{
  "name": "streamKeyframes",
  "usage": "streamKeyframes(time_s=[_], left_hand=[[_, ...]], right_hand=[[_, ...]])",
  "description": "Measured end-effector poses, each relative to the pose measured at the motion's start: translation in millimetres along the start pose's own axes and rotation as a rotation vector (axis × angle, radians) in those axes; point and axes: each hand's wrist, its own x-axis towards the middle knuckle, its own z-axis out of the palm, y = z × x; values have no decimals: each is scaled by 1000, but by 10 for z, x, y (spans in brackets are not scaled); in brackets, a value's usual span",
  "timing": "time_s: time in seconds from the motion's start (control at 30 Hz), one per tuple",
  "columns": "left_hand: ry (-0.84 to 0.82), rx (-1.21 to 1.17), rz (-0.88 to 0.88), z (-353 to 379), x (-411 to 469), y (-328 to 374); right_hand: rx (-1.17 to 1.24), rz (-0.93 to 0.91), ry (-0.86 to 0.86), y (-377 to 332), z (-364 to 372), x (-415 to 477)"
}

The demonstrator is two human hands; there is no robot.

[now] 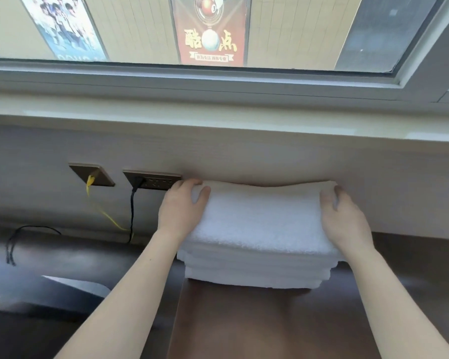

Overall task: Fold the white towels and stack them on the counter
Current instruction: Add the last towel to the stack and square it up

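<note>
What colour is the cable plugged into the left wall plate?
Yellow: the cable shows best in the head view.

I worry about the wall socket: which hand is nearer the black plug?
Left. The left hand grips the left end of the towel stack, just right of the black plug; the right hand grips its other end, farther right.

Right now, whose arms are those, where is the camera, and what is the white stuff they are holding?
No machine here. A person wears one camera on their head, so you look down at their own arms. The left hand and the right hand each grip one end of the top towel, which is on a stack of folded white towels on the dark counter. On the wall behind, a black cable and a yellow cable go into sockets. Above is a window.
</note>
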Motion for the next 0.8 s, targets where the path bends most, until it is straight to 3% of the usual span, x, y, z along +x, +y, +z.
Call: streamKeyframes(time_s=[0.4,0.6,0.8], left_hand=[[59,-117,24,-60,7,-27],[110,-148,47,-76,-55,-15],[167,-148,105,-116,-79,10]], right_hand=[[-239,-10,63,-79,79,-40],[-536,-177,137,-220,177,-132],[-591,-273,45,-283,351,-256]])
